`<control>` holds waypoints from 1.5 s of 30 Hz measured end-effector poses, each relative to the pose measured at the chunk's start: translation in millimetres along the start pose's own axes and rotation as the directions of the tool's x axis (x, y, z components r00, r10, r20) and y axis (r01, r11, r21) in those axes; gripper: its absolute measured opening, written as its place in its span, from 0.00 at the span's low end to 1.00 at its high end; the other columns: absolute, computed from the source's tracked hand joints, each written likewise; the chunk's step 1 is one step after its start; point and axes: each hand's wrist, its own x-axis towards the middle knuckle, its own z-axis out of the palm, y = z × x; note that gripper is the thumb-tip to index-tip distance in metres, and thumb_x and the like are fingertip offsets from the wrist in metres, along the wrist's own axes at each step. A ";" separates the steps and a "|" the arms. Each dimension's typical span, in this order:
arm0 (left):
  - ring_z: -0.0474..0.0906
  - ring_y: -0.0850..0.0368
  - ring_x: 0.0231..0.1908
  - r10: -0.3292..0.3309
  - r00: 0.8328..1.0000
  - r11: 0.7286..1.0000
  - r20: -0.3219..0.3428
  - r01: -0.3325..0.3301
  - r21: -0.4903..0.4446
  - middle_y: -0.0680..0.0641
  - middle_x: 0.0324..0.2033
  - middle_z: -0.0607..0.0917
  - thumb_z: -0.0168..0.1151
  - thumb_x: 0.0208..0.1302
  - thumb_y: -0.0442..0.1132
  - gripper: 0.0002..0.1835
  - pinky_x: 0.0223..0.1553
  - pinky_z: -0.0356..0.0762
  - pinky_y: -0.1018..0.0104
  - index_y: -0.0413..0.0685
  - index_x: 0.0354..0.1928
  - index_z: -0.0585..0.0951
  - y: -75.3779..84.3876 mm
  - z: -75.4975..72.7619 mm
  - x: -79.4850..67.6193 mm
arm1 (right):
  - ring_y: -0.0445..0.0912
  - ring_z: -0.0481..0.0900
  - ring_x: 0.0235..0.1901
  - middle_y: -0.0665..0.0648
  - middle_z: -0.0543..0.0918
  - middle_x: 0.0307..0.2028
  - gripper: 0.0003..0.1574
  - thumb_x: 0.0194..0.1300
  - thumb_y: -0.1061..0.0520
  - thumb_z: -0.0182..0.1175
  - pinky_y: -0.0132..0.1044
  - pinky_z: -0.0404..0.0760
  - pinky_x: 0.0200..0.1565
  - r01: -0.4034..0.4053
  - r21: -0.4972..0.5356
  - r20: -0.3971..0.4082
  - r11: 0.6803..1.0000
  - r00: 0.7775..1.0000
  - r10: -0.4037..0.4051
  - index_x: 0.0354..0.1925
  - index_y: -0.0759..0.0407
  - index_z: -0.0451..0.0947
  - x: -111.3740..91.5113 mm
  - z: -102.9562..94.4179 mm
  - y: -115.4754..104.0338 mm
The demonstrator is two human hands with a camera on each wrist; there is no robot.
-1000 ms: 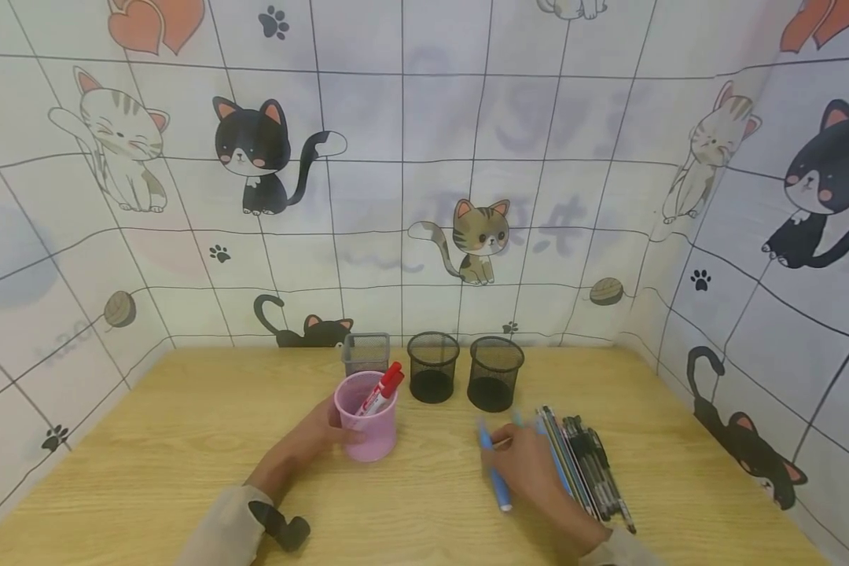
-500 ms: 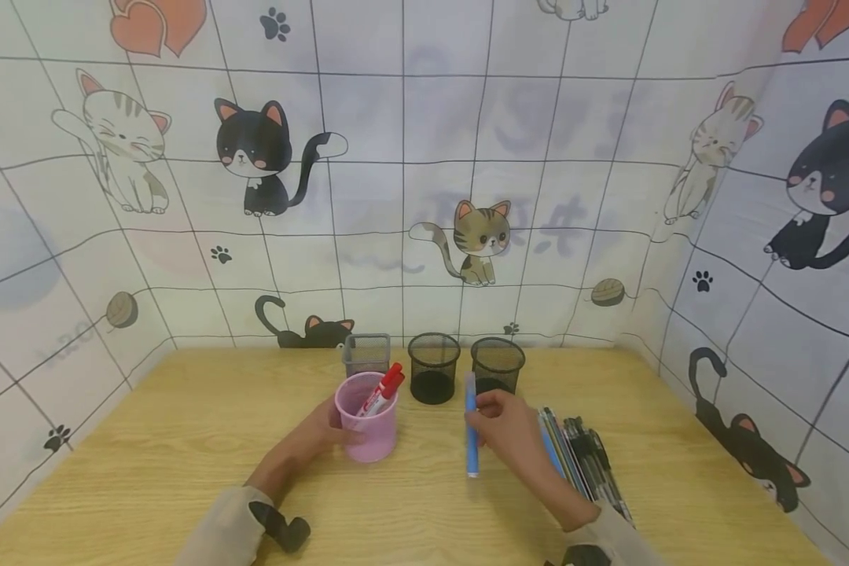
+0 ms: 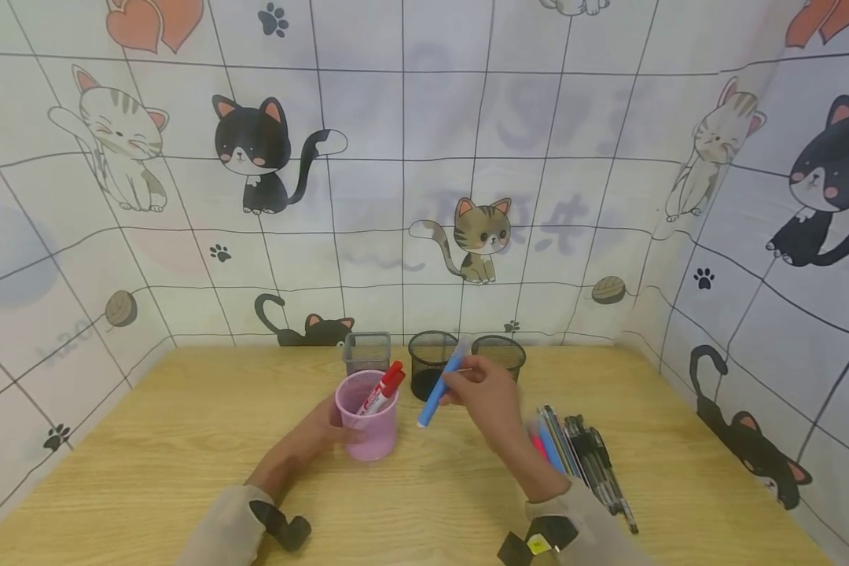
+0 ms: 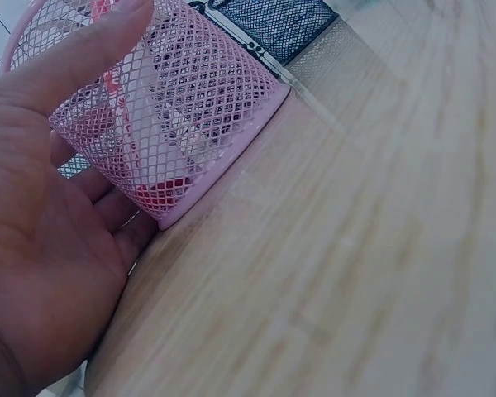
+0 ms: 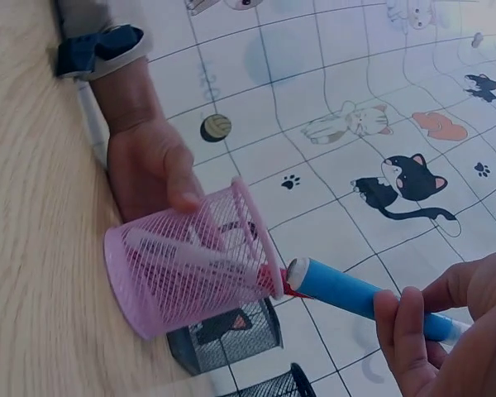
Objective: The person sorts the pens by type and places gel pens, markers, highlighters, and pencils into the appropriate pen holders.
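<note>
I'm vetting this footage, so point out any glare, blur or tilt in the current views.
Head: soft, fairly even light, but the blue pen looks faint at its upper end, whether from blur I can't tell; left wrist: the table runs steeply tilted, its grain soft and pale toward the right; right wrist: tilted too, the pink cup appearing sideways, the wall brightest at top right.

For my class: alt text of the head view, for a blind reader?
A right hand holds a blue pen above a table while the left hand grips a pink cup holding red markers. Three mesh holders stand behind; more pens lie at right.
</note>
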 end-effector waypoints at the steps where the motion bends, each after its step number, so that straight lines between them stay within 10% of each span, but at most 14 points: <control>1: 0.62 0.47 0.64 -0.002 1.000 1.000 -0.001 0.002 -0.002 0.42 0.65 0.66 0.71 0.52 0.31 0.47 0.63 0.59 0.63 0.46 0.71 0.56 0.2 0.0 -0.3 | 0.51 0.85 0.26 0.62 0.83 0.34 0.15 0.60 0.62 0.64 0.40 0.82 0.42 0.002 0.014 -0.002 1.000 1.000 -0.002 0.45 0.68 0.75 0.8 2.2 -1.4; 22: 0.63 0.47 0.63 0.005 1.000 1.000 0.010 -0.005 -0.008 0.44 0.64 0.68 0.71 0.53 0.32 0.46 0.63 0.59 0.58 0.50 0.71 0.57 -2.7 -2.3 1.9 | 0.52 0.85 0.31 0.62 0.82 0.33 0.14 0.60 0.60 0.66 0.41 0.83 0.38 0.107 0.092 -0.083 0.990 0.992 -0.099 0.43 0.65 0.76 7.5 40.5 0.2; 45: 0.65 0.48 0.62 0.008 1.000 1.000 0.019 -0.008 0.003 0.43 0.63 0.69 0.70 0.54 0.34 0.44 0.62 0.61 0.60 0.47 0.70 0.57 -1.7 -1.7 0.6 | 0.49 0.85 0.32 0.60 0.82 0.33 0.14 0.59 0.62 0.66 0.37 0.83 0.36 0.101 -0.008 0.046 0.995 0.994 -0.100 0.41 0.68 0.76 2.5 58.0 23.0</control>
